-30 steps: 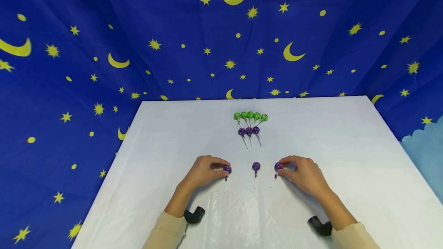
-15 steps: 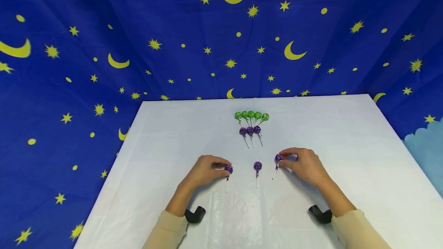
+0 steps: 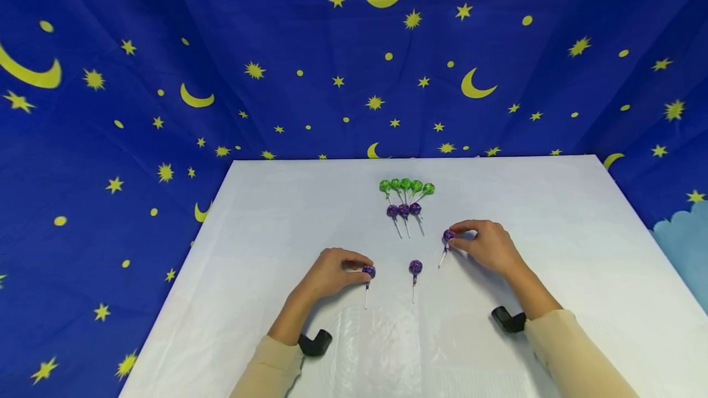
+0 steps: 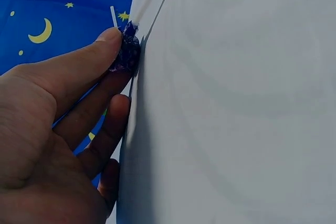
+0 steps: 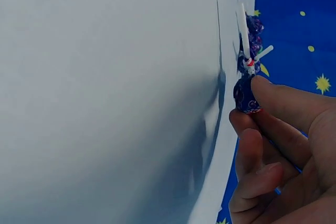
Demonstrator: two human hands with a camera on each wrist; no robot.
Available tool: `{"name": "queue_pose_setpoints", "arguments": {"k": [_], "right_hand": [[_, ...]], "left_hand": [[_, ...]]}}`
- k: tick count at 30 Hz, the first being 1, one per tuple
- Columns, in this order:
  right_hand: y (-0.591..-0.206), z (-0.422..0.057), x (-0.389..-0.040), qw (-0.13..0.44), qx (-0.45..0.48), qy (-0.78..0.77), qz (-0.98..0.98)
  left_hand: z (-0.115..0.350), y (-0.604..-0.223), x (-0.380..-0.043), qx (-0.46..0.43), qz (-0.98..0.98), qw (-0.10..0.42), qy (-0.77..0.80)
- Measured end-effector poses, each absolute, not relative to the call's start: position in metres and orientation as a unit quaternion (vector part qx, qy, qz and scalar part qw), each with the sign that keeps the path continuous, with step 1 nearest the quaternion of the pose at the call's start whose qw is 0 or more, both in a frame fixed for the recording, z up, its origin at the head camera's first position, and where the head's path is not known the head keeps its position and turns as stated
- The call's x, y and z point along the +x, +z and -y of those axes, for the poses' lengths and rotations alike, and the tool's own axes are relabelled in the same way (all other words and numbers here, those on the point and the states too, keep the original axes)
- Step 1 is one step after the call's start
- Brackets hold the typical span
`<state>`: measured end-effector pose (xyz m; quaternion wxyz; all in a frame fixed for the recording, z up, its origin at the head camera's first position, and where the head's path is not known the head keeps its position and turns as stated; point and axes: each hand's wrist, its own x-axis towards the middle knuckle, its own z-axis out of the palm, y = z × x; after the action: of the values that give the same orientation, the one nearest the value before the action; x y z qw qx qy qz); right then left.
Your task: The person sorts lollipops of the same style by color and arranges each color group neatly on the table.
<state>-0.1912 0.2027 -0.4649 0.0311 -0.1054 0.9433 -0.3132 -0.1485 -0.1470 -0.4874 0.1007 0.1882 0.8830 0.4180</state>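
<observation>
My left hand (image 3: 335,273) pinches the wrapped head of a purple lollipop (image 3: 369,271) between thumb and fingers, its white stick pointing toward me. To the right, my right hand (image 3: 487,245) grips another purple lollipop (image 3: 448,235) by its head; in the right wrist view this lollipop (image 5: 245,97) appears just off the white surface, with a shadow beneath. Between the hands a third purple lollipop (image 3: 415,268) lies on the table. Farther back, three purple lollipops (image 3: 404,210) lie side by side, heads away from me.
Behind the purple row, several green lollipops (image 3: 406,184) fan out on the white table (image 3: 298,201), their sticks reaching down to the purple heads. A blue curtain (image 3: 310,29) with yellow moons and stars hangs past the far edge. Black wrist mounts (image 3: 316,343) sit under both forearms.
My right hand has carried its purple lollipop away from me, toward the row at the back. The left hand stays in place on its lollipop. The head view has shifted slightly.
</observation>
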Motion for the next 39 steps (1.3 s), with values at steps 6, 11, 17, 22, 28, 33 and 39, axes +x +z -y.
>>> {"name": "queue_pose_setpoints", "arguments": {"k": [6,11,17,22,28,33,39], "right_hand": [[-0.468,-0.2,-0.204,0.041,-0.102,-0.313,-0.943],[-0.467,-0.195,-0.217,0.037,-0.112,-0.311,-0.943],[-0.465,-0.193,-0.231,0.049,-0.099,-0.309,-0.945],[-0.465,-0.187,-0.242,0.051,-0.097,-0.314,-0.943],[-0.47,-0.184,-0.25,0.049,-0.089,-0.313,-0.944],[-0.473,-0.181,-0.256,0.047,-0.097,-0.315,-0.943],[-0.473,-0.175,-0.261,0.048,-0.1,-0.318,-0.942]], "left_hand": [[0.147,-0.486,-0.148,0.188,-0.885,0.1,0.414],[0.147,-0.488,-0.148,0.191,-0.886,0.096,0.411],[0.146,-0.489,-0.15,0.193,-0.882,0.098,0.418],[0.146,-0.49,-0.148,0.184,-0.888,0.093,0.412],[0.146,-0.492,-0.148,0.184,-0.888,0.093,0.41],[0.146,-0.493,-0.148,0.182,-0.89,0.09,0.408],[0.146,-0.493,-0.148,0.181,-0.893,0.083,0.405]]}}
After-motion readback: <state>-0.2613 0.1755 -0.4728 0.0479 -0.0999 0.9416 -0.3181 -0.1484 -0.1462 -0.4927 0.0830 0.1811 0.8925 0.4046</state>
